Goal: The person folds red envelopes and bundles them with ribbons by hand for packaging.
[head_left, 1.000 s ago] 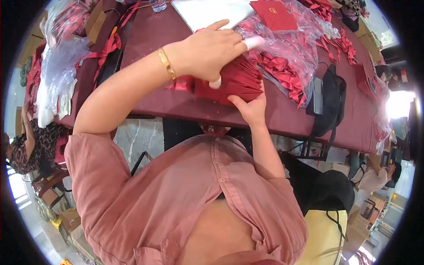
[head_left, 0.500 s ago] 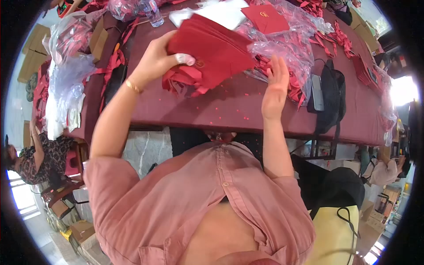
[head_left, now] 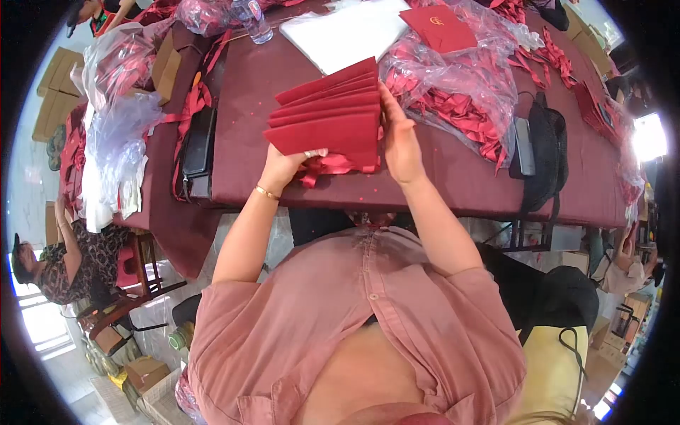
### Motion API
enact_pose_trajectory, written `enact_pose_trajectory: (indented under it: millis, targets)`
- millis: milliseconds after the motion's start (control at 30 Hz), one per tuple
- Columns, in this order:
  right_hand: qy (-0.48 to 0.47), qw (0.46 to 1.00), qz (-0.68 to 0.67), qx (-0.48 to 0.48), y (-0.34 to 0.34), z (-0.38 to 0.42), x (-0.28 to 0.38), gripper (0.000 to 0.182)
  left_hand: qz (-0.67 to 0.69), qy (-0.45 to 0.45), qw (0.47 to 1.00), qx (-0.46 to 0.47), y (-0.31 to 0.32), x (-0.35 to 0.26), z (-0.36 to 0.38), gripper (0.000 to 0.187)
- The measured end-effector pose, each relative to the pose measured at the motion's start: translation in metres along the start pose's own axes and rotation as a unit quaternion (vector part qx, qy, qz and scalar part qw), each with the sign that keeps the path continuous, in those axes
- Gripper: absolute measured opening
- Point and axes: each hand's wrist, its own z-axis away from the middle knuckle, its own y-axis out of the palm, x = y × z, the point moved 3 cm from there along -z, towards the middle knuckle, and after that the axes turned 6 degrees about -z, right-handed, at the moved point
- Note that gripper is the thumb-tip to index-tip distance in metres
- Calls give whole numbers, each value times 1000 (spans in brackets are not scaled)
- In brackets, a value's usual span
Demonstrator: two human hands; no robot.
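Note:
My left hand [head_left: 287, 164] is closed on the lower left of a stack of flat red paper bags [head_left: 333, 120], thumb on the front and fingers behind. The bags are fanned into several layers at the top and left. Red ribbon [head_left: 329, 165] hangs in loops at the stack's lower edge. My right hand [head_left: 402, 145] lies along the right edge of the stack, fingers stretched out and touching it. Beyond the stack, a red piece with a gold emblem [head_left: 440, 30] rests on a clear plastic bag of red ribbons [head_left: 453, 95].
White sheets [head_left: 340, 35] and a water bottle [head_left: 253, 25] are at the back of the dark red table [head_left: 244, 142]. A black case [head_left: 199, 142] lies left, a phone [head_left: 524, 146] and black bag [head_left: 545, 149] right. Another person [head_left: 78, 258] sits at far left.
The stack has come lower and nearer to me, turned and fanned out. My right hand has moved left from apart to touching its right edge. More of the white sheets shows.

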Motion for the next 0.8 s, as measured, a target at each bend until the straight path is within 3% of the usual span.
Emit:
enact_pose_trajectory:
  millis: [67, 100, 200, 233, 300, 333, 400, 433, 500, 667, 800]
  targets:
    - [27, 992, 100, -65, -14, 4, 10, 75, 88, 0, 993, -84, -2, 3, -4, 26]
    - [35, 989, 107, -99, -17, 3, 17, 62, 88, 0, 993, -84, -4, 4, -6, 26]
    - [35, 985, 109, -125, -24, 2, 35, 45, 234, 21, 970, -69, -21, 7, -8, 26]
    - [19, 985, 133, -111, -22, 1, 42, 44, 231, 24, 970, -73, -27, 12, -9, 26]
    - [-32, 980, 159, -116, -10, -3, 54, 39, 295, 40, 953, -60, -37, 20, -11, 45]
    - [-34, 981, 155, -110, -2, -5, 63, 39, 292, 45, 953, -64, -35, 10, -10, 45]
    - [-90, 948, 303, -39, 18, -11, 84, 41, 328, 49, 943, -32, -27, -9, -7, 47]
    - [-118, 935, 331, -34, 25, -16, 89, 44, 314, 60, 947, -25, -29, -7, -10, 40]
    - [-156, 901, 405, -9, 46, -24, 101, 50, 316, 68, 946, -24, -24, -15, -10, 43]
    - [-183, 903, 383, -68, 54, -30, 101, 14, 400, 77, 913, -30, -19, -22, -11, 55]
    - [-166, 883, 434, -62, 35, -18, 88, 13, 491, 104, 863, 66, -35, -27, -13, 66]
